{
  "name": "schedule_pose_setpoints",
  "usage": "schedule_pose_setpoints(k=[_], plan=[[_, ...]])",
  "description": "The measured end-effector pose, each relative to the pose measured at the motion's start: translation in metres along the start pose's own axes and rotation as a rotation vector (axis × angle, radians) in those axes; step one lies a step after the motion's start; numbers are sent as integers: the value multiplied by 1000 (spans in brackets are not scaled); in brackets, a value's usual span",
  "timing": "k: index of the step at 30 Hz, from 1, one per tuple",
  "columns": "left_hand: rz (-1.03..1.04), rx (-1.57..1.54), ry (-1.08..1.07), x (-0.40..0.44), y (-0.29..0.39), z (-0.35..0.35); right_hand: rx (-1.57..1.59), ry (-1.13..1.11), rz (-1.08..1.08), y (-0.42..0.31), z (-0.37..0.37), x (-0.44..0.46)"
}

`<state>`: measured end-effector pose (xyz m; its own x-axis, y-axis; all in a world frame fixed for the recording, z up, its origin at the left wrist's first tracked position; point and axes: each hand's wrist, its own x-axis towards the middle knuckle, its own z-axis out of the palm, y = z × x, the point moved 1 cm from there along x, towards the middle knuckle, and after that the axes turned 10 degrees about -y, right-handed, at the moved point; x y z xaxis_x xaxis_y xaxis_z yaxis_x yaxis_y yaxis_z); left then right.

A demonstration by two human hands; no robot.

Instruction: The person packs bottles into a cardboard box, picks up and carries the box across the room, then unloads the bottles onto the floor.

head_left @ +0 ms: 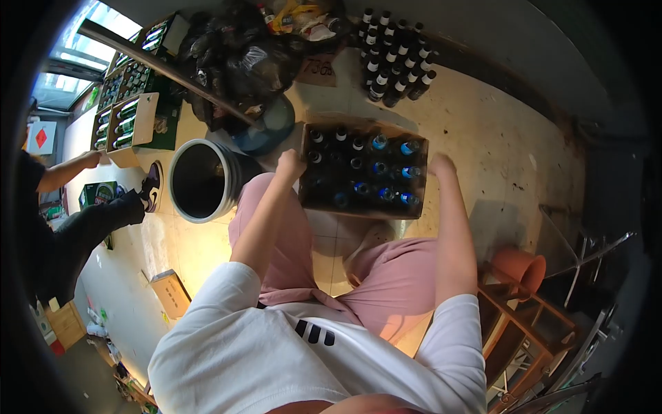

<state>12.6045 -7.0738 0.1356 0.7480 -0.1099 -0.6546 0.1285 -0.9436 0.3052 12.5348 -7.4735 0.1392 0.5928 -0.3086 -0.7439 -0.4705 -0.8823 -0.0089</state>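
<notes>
Between my knees is a cardboard box (362,209) full of glass bottles. Some bottles (379,142) have blue labels at the neck; others (316,136) have white ones. My left hand (291,165) is closed at the box's left edge, and my right hand (441,164) is closed at the right edge. The fingertips of both hands are mostly hidden from above. Whether the box rests fully on the floor, I cannot tell.
A large grey bucket (232,181) stands left of the box, with black rubbish bags (241,69) behind. Dark bottles (396,58) stand grouped at the back. Left, a co-worker's hand (88,160) is near bottle crates (126,123). An orange pot (518,270) and wooden frame (527,324) lie right.
</notes>
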Motion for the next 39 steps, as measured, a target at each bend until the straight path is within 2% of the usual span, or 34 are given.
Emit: schedule_pose_setpoints(k=[1, 3, 4, 5, 6, 7, 8, 10, 14, 16, 17, 19, 23, 25, 26, 27, 28, 30, 32, 35, 36, 39], plan=[[8, -64, 30, -10, 4, -10, 59, 92, 99, -19, -30, -23], [41, -43, 81, 1, 0, -11, 150, 380, -67, -63, -68, -67], [38, -55, 123, -4, 2, -16, 166, 344, -119, -86, -77, -76], [39, -55, 123, -12, 10, -20, 339, 293, -293, -98, -68, -67], [78, -81, 208, -21, 22, -25, 272, 258, -327, -114, -63, -72], [118, -107, 296, -27, 32, -29, 129, 164, -271, -129, -57, -73], [118, -108, 301, -28, 36, -30, 94, 178, -260, -139, -49, -74], [308, -128, 374, -32, 46, -35, 58, 193, -283, -146, -33, -58], [343, -204, 342, -38, 57, -29, 22, 37, -251, -155, -17, -44], [354, -197, 323, -41, 59, -27, 95, 171, -211, -154, -8, -36], [361, -198, 290, -42, 61, -26, 93, 169, -212, -152, -4, -33], [372, -201, 259, -45, 67, -26, 158, 325, -301, -148, -5, -37], [427, -233, 196, -51, 76, -28, 233, 358, -319, -148, -27, -61], [456, -222, 186, -57, 89, -33, 350, 383, -233, -146, -56, -88], [573, -259, 230, -59, 103, -33, 355, 379, -233, -142, -65, -96], [685, -299, 269, -64, 117, -34, 427, 461, -288, -139, -74, -107], [673, -368, 191, -70, 137, -39, 497, 543, -342, -137, -87, -117], [795, -473, 220, -88, 174, -49, 645, 544, -430, -137, -114, -140], [728, -504, 218, -105, 204, -64, 717, 675, -457, -139, -125, -160], [826, -472, 370, -105, 219, -79, 840, 665, -589, -129, -130, -173], [828, -468, 376, -103, 222, -81, 843, 669, -594, -125, -131, -170], [1001, -489, 388, -86, 229, -81, 971, 735, -706, -116, -136, -156]])
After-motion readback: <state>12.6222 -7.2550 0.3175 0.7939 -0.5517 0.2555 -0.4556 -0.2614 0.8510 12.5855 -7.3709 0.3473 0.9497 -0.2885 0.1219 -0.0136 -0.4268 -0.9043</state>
